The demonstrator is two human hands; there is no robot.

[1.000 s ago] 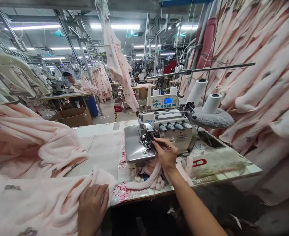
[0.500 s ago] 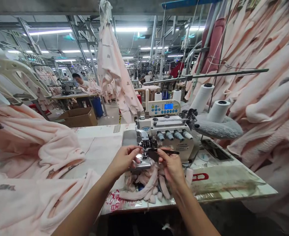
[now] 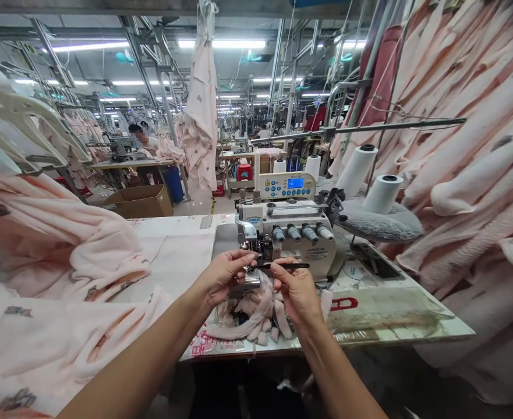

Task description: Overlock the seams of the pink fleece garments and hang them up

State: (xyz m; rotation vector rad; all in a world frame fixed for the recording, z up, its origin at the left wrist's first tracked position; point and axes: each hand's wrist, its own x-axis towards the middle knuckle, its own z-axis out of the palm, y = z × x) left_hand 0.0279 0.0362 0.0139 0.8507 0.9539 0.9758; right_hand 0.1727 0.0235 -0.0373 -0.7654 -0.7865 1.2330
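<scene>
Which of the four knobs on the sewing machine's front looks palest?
The rightmost knob: its cap looks whitish, while the other three knobs look grey.

The tweezers (image 3: 297,266) were black, the overlock sewing machine (image 3: 304,249) off-white, the fleece fabric (image 3: 103,238) pale pink with grey motifs.

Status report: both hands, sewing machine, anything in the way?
Left hand fingertips together before sewing machine; grip unclear. Right hand gripping slim dark tool. Hands partly hide needle area; pink scraps bunched below.
</scene>
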